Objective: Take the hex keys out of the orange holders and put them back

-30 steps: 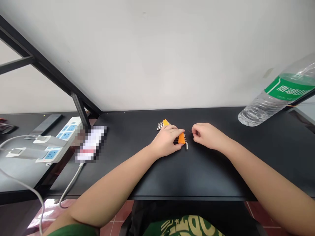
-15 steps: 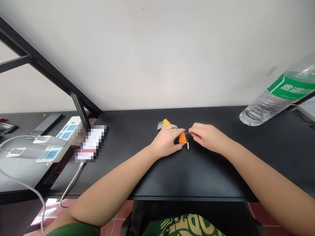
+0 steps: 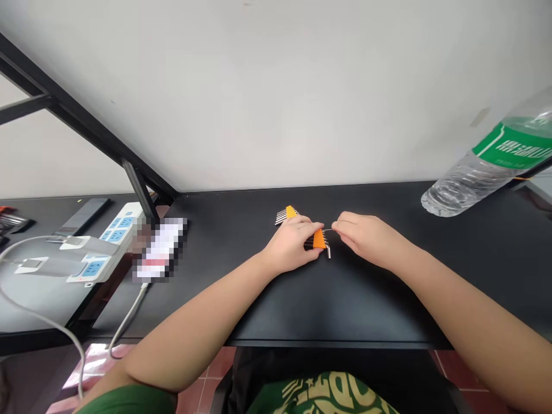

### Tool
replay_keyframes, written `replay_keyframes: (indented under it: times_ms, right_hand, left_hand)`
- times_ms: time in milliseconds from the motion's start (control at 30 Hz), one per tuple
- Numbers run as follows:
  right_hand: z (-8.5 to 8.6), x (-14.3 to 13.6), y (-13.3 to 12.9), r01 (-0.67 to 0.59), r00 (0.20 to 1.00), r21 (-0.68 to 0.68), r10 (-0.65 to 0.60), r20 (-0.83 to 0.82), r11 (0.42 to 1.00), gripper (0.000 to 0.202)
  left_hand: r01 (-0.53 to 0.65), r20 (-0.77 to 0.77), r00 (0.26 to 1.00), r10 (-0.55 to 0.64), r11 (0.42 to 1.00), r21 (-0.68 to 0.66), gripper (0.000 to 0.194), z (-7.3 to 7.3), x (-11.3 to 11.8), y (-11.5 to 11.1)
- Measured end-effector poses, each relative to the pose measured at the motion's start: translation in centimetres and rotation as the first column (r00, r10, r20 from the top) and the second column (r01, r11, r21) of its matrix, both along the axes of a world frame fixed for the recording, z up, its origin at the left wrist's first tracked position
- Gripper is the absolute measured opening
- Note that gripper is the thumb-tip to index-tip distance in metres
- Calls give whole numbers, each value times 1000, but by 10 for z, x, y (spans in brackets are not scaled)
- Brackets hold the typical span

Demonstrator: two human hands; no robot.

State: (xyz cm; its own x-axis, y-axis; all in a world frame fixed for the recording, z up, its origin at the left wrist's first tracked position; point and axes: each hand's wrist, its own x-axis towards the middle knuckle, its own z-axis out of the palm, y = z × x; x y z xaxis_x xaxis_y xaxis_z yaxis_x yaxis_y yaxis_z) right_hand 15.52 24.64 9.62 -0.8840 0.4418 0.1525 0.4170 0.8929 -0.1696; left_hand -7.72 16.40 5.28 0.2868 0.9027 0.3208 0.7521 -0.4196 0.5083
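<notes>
A hex key set in an orange holder (image 3: pixel 319 239) lies on the black desk, its yellow-orange far end and row of silver key tips showing beyond my fingers. My left hand (image 3: pixel 290 246) is closed over the set, thumb and fingers gripping the orange part. Just to the right, my right hand (image 3: pixel 360 234) pinches the end of a thin hex key (image 3: pixel 328 230) that reaches across to the holder. The short bent end of a thicker key sticks out below. My left hand hides the middle of the set.
At right a large water bottle (image 3: pixel 478 167) with a green label stands near the wall. To the left lie a pixelated phone (image 3: pixel 160 250) on a charging cable, a white power strip (image 3: pixel 114 236) with plugs, and a dark phone (image 3: pixel 81 217). A black metal frame (image 3: pixel 86 126) rises there.
My right hand has shifted slightly away from the holder, and more of the thin hex key shows between them. My left hand keeps its grip. The view has moved a little.
</notes>
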Motion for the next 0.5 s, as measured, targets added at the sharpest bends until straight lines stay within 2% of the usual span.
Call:
replay_keyframes:
  times_ms: [233, 500]
  right_hand:
    - [3, -1, -5, 8, 1000, -9, -9, -7, 1000, 29]
    - [-2, 1, -3, 35, 998, -61, -38, -40, 998, 27]
  left_hand:
    - [11, -11, 1000, -11, 1000, -10, 50, 1, 0, -1]
    - [12, -3, 1000, -12, 1000, -24, 50, 2, 0, -2]
